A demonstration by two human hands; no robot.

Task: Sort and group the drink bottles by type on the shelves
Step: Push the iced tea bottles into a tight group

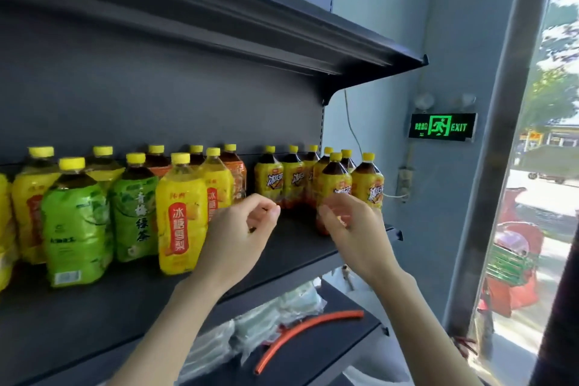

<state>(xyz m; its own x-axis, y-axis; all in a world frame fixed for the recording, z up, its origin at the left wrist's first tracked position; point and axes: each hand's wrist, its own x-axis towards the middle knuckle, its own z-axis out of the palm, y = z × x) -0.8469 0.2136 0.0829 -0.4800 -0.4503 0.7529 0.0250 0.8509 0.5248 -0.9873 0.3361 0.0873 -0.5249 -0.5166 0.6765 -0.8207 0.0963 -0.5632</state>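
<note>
**A:** What was the shelf like?

**B:** The shelf was dark, smooth metal. Over its front edge the left hand hung loosely curled, thumb meeting forefinger, with nothing in it.

**A:** And the right hand?

**B:** Its fingers curled at the lower body of the front iced-tea bottle, at its eleven o'clock. Blur hid whether it gripped.

**A:** How would that bottle handle?

**B:** Full, so fairly heavy, I judged. It was thin plastic with a slick film label and a yellow cap, best taken round the waist. At nine o'clock stood the pear-drink bottle, with the green-tea bottles beyond.
</note>
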